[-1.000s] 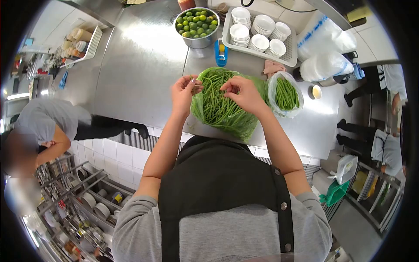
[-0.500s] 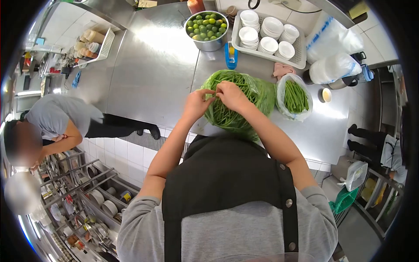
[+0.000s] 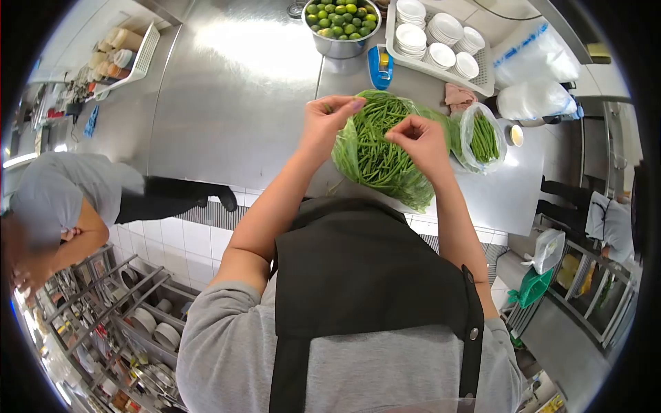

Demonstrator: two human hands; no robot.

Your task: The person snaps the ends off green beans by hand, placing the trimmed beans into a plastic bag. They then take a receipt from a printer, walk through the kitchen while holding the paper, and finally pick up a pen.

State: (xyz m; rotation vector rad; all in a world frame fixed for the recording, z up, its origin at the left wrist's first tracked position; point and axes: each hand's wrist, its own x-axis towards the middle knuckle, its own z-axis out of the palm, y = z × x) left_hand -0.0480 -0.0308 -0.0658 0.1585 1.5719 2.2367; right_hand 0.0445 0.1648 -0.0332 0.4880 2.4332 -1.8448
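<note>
A large greenish plastic bag lies open on the steel counter, heaped with green beans. My left hand is at the bag's upper left edge, with thumb and fingertips pinched together. Over the right part of the beans, my right hand is also closed in a pinch. Whatever sits between the fingertips of either hand is too small to make out. Just right of the big bag is a smaller clear bag of longer, neatly aligned green beans.
Behind the beans stand a metal pot of limes, a blue tape dispenser and a white crate of stacked small dishes. A pink cloth and small cup are at right. One person leans at left; another stands far right.
My hands were close together over the beans and have moved apart, the left up to the bag's edge, the right to the right. The whole view has shifted slightly.
</note>
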